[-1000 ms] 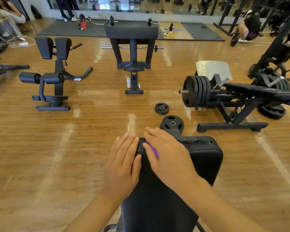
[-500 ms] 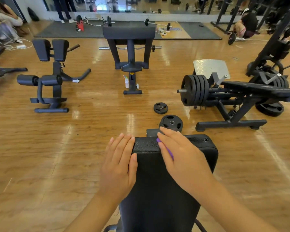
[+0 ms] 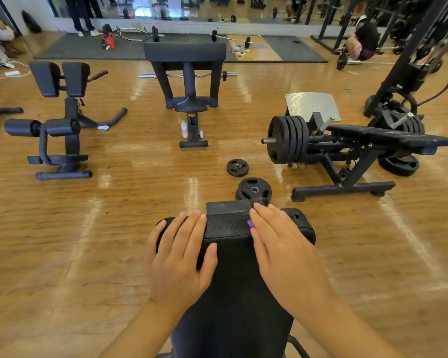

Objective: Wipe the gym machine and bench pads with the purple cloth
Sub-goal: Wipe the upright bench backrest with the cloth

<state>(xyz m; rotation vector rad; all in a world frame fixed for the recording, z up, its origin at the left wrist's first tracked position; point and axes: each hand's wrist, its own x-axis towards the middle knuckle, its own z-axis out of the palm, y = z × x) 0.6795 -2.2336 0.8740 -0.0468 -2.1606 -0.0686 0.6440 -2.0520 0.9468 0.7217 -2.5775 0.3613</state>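
Compared with the frame a second earlier, the right hand has shifted rightward along the far end of the bench pad, so that a bare strip of black upholstery now separates it from the left hand; earlier the two hands lay almost touching. The left hand has stayed near the pad's left edge.

Both hands lie palm-down on the surface with fingers extended and flat, none curled. The right hand presses the purple cloth against the pad; the left rests directly on the upholstery.

The purple cloth is almost wholly hidden beneath the right hand. Only a small violet corner shows beside the index finger, at the rounded far end of the pad. Its texture and full shape cannot be told.

The bench pad is black, with a pebbled grain visible at its far end and a small fitting near its right corner.

Beyond it, on the wooden floor, lie two loose weight plates, a spray bottle at the foot of a preacher bench, and a plate-loaded machine to the right.
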